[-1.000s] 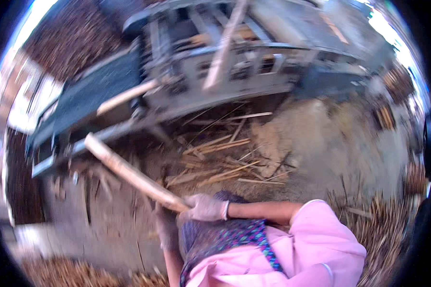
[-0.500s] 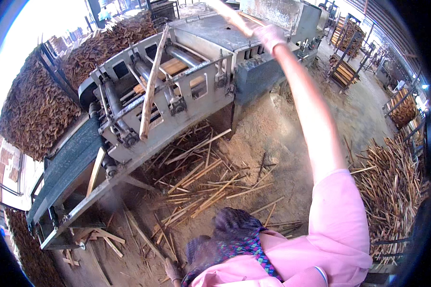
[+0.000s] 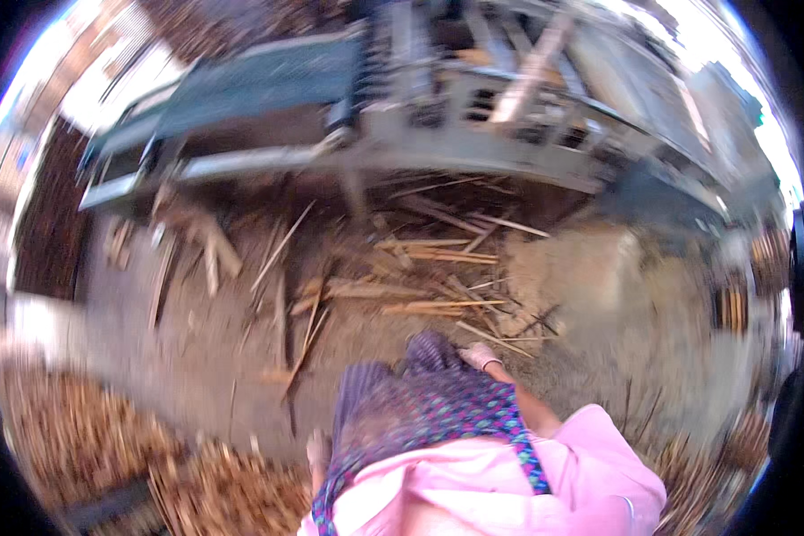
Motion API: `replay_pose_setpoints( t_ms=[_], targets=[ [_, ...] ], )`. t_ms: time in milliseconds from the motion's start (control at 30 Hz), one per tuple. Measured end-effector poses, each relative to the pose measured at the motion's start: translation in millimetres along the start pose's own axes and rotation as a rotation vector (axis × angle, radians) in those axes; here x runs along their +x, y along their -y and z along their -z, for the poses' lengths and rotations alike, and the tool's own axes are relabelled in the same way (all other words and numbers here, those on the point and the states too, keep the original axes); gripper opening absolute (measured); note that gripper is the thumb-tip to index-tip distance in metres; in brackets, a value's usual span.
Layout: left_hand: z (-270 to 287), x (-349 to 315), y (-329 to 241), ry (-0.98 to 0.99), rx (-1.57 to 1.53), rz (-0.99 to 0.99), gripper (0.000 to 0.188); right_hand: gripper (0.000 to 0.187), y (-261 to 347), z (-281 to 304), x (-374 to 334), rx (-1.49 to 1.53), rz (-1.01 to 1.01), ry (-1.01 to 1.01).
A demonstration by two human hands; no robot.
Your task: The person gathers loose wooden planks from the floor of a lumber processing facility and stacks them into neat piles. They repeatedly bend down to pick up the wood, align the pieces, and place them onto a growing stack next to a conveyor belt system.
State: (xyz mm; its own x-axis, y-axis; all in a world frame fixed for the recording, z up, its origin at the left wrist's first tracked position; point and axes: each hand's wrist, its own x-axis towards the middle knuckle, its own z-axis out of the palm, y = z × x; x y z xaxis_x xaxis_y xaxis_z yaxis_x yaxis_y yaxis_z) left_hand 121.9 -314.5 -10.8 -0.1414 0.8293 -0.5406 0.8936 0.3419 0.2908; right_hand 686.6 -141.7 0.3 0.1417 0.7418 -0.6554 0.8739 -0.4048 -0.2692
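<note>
My right hand (image 3: pixel 480 355), in a pale glove, hangs low beside my right knee, nearest to thin wooden strips (image 3: pixel 500 339) on the floor. No wood shows in it, but its fingers are smeared by motion. Down by my left thigh is my left hand (image 3: pixel 318 447), partly cut off from sight by my clothes and blurred. Whether it grips anything I cannot make out. Ahead of me lie more loose wooden sticks (image 3: pixel 442 255), scattered and crossing one another. A long wooden pole (image 3: pixel 534 71) leans across the metal frame of the machine.
A large grey machine (image 3: pixel 509 152) spans the far side, with a dark green conveyor belt (image 3: pixel 268 76) on its left. Sawdust (image 3: pixel 581 268) covers the floor at right. Heaps of wood pieces (image 3: pixel 232 482) lie at the near left, and a stack (image 3: pixel 58 214) stands farther left.
The view has swung left and down. My right hand has come down from the machine's top, where it held a pale wooden strip, to beside my knee. My left hand stays low.
</note>
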Motion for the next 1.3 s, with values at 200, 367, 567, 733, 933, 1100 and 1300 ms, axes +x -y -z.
replay_pose_setpoints(
  t_ms=[200,367,567,733,933,1100,1300],
  targets=[
    [63,-39,-19,-0.130,-0.571,0.425,0.027,0.047,119,80,-1,-0.041,0.091,0.192],
    [78,-38,-10,-0.114,-0.889,0.552,0.042,0.046,149,101,22,0.123,0.068,-0.034],
    [-16,-32,93,-0.062,-0.409,0.251,0.048,0.045,245,57,-11,0.018,0.278,0.089],
    [18,-63,138,-0.104,-0.511,0.380,0.048,0.051,325,1,-62,0.019,0.221,0.174],
    [72,-38,210,-0.268,-1.274,0.776,0.042,0.048,370,-35,-36,0.131,0.252,0.236],
    [123,8,233,-0.318,-1.451,0.701,0.028,0.059,410,-39,-14,-0.437,0.249,0.322],
    [162,-23,238,-0.162,-0.675,0.490,0.041,0.054,470,-97,83,-0.621,0.316,0.577]
  ],
)
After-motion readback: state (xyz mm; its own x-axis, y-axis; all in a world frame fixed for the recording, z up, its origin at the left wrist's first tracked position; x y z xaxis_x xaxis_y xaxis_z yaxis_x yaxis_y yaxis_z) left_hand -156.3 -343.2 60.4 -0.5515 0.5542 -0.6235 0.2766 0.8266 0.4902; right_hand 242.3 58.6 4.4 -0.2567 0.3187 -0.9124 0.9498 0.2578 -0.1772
